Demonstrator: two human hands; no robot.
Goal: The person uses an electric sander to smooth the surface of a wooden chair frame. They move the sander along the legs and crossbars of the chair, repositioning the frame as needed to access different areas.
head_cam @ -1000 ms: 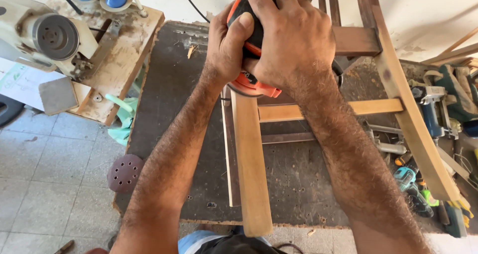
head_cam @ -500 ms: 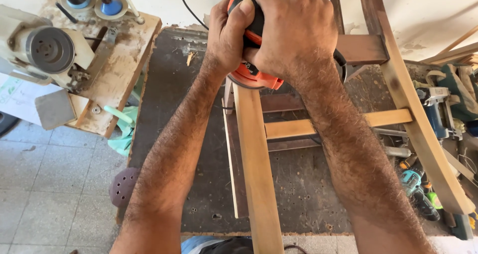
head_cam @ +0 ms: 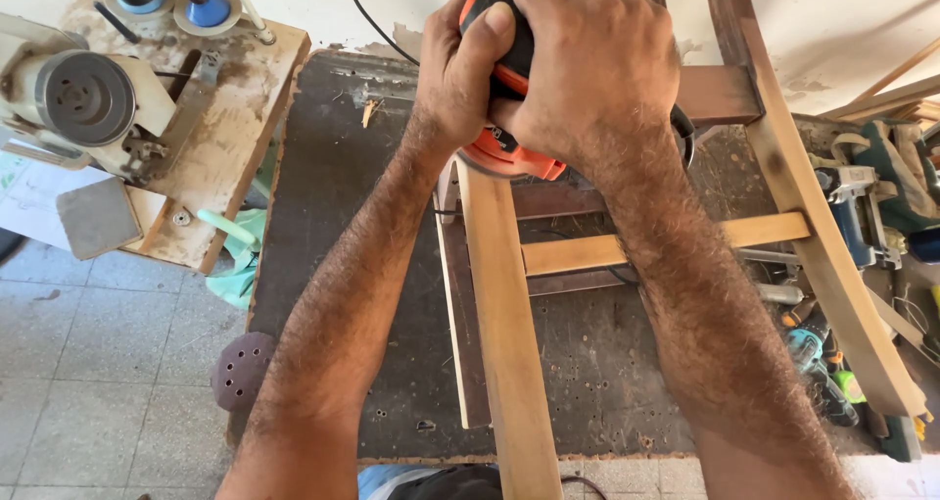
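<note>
Both my hands are wrapped tight around the orange sander (head_cam: 509, 147): my right hand (head_cam: 587, 59) is clamped over the top of it, fingers curled down the front, and my left hand (head_cam: 460, 79) grips its left flank with the thumb pressed on the black housing. Neither is spread, both are closed on the tool. The sander sits right under my palms, its pad flat on the far end of the pale wooden rail (head_cam: 509, 343). That rail is what matters: its long axis runs from under the sander straight back toward my body, a touch to the right as it nears me, so it lies nearer to me than my hands. My left forearm runs alongside it, closer than the right. A cross slat (head_cam: 578, 253) branches off to the curved chair leg (head_cam: 822, 236) at right, all resting on the dark workbench (head_cam: 333, 206). Compared with a second ago, the sander sits further up the rail, away from me, and more bare rail shows below it.
</note>
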